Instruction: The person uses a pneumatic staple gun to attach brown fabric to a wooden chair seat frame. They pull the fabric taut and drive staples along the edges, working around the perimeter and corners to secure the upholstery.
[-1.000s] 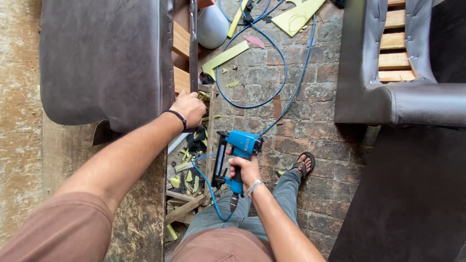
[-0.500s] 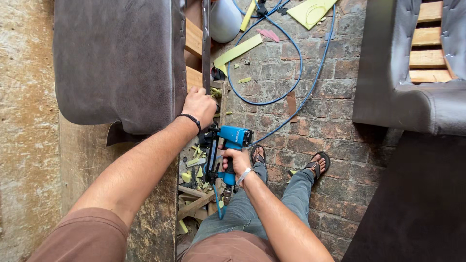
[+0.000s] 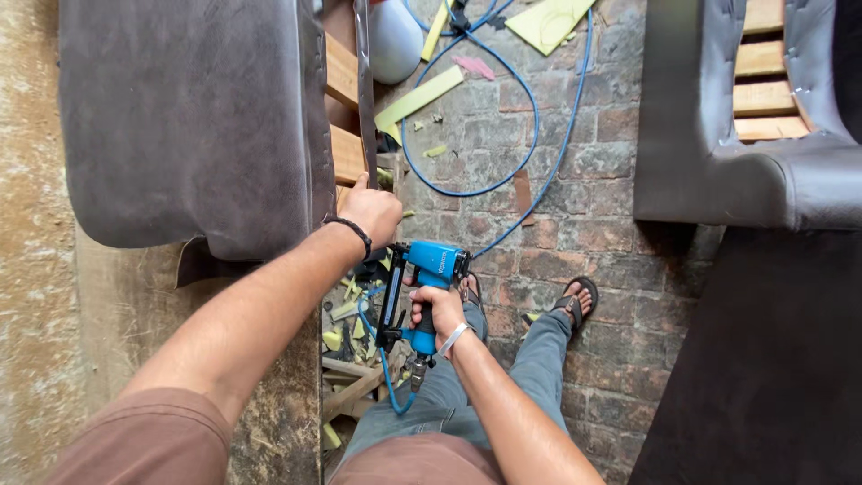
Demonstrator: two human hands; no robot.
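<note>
My left hand [image 3: 370, 211] presses against the edge of a dark grey upholstered piece [image 3: 193, 117] where the fabric wraps over its wooden frame [image 3: 346, 153]. A black band circles that wrist. My right hand [image 3: 437, 310] grips the handle of a blue pneumatic staple gun [image 3: 422, 287], held just below and right of the left hand, its nose pointing toward the fabric edge. A blue air hose [image 3: 503, 153] runs from the gun's base and loops over the brick floor.
Another grey upholstered frame [image 3: 718, 153] with wooden slats [image 3: 763, 81] stands at right. Yellow foam scraps [image 3: 422, 94], wood offcuts [image 3: 355, 386] and a white container [image 3: 395, 36] litter the brick floor [image 3: 584, 216]. My sandalled feet [image 3: 579, 296] are below.
The view has shifted, bringing the upholstered piece closer. My left hand stays on the fabric edge while the staple gun has moved up toward it.
</note>
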